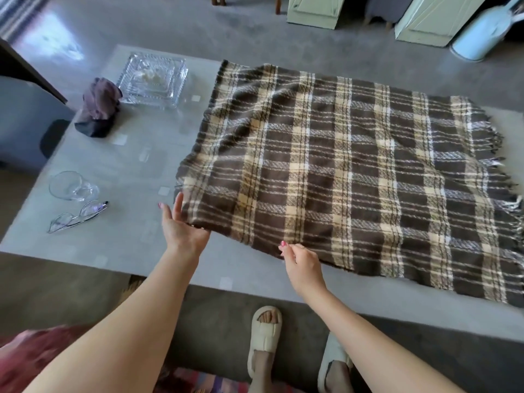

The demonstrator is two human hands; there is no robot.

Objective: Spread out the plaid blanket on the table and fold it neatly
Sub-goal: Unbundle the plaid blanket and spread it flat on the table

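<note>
On a grey glass-topped table (136,154), seen from above through a head-worn camera, a brown and cream plaid blanket (340,171) lies spread out over the right half of the surface. It lies mostly flat, with soft wrinkles near its far left corner and a fringe along its right edge. Its near edge runs at a slant, rising toward the left.

Two bare forearms reach in from the bottom of the view. The left hand (181,225) is open, palm turned toward the blanket, fingers straight and together, resting against the blanket's near left corner. The right hand (302,262) sits at the blanket's near edge, a little to the right of the left hand, with its fingers curled and thumb and forefinger drawn together at the hem; whether any cloth is actually pinched between them cannot be told. Both hands have pink-painted nails.

On the left half of the table, well apart from the blanket, sit a clear square glass dish (153,78), a crumpled purple cloth (99,109) just beside it, a clear glass cup (71,185) and a pair of spectacles (76,217) near the front edge.

Below the table edge, two feet in cream slippers (265,336) stand on the floor.
</note>
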